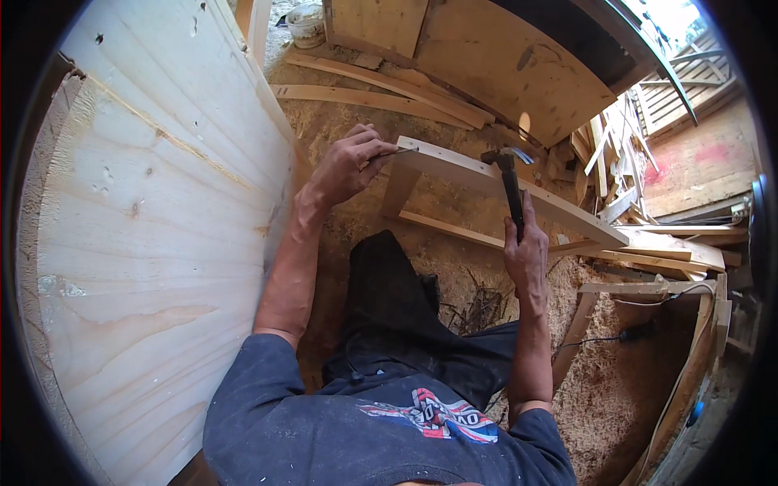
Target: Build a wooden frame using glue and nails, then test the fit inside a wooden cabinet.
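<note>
Pale-wood frame (442, 164), one: starts at the left hand's fingertips and runs rightward past the right hand. Nail (409, 150), thin, one: pinched between the fingers of the left hand (352, 166), over the frame's end. Hammer (510, 185), dark, one: handle gripped by the right hand (527, 249); whether its head touches wood, I cannot tell. Broad wooden panel (162, 211): left of the left hand. Wooden strips (369, 99): beyond both hands. Sawdust (604, 364): nearer the body than the right hand.

To my left I see a pale wooden panel (162, 243); ahead, a whitish bucket (306, 27), loose planks (365, 98) and scrap wood (630, 154)
</note>
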